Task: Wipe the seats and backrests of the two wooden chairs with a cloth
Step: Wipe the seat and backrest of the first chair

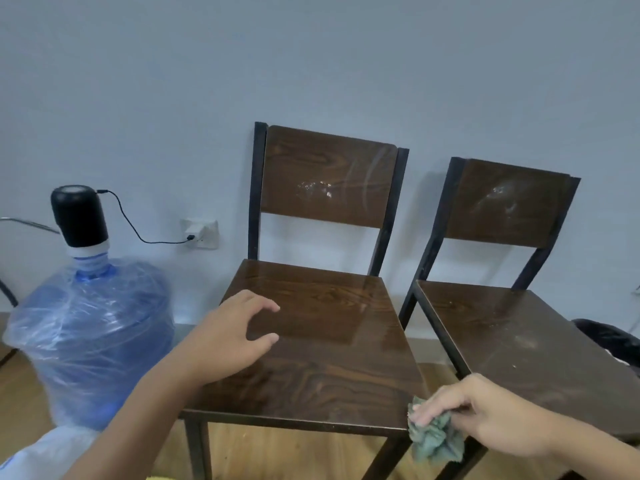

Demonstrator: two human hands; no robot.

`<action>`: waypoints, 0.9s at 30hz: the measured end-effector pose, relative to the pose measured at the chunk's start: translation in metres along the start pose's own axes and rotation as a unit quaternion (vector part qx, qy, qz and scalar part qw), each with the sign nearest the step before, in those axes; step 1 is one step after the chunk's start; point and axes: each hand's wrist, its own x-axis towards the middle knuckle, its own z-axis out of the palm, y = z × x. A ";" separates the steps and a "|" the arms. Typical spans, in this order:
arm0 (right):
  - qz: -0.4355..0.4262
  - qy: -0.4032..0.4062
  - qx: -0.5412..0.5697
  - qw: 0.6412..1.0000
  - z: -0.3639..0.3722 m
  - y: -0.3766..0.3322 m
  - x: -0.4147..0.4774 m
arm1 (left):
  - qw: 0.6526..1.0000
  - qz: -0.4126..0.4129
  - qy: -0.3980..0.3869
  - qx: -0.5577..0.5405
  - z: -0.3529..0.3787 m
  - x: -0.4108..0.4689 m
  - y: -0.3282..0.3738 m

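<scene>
1. a blue water jug (90, 337) wrapped in clear plastic stands on the floor, out to the far side of the left hand; a black pump cap (79, 216) sits on its neck, and a cable runs from it to a wall socket (201, 233). how full the jug is cannot be told.
2. the cloth (434, 438), a crumpled green wad with no clear long axis, hangs down from the right hand's grip at the front right corner of the left chair (322, 341).
3. both chairs face the camera, backrests against the wall; the right chair (519, 341) stands just beyond the right hand's grip, its seat dusty.
4. the right hand (485, 414) is palm down, fingers pinching the cloth.
5. the left hand (228, 337) is released, fingers spread and curled, over the left chair's seat.
</scene>
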 end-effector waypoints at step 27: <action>-0.363 0.370 -0.533 0.669 -0.148 -0.046 0.331 | 0.878 -0.141 0.308 -0.339 -0.082 0.329 -0.028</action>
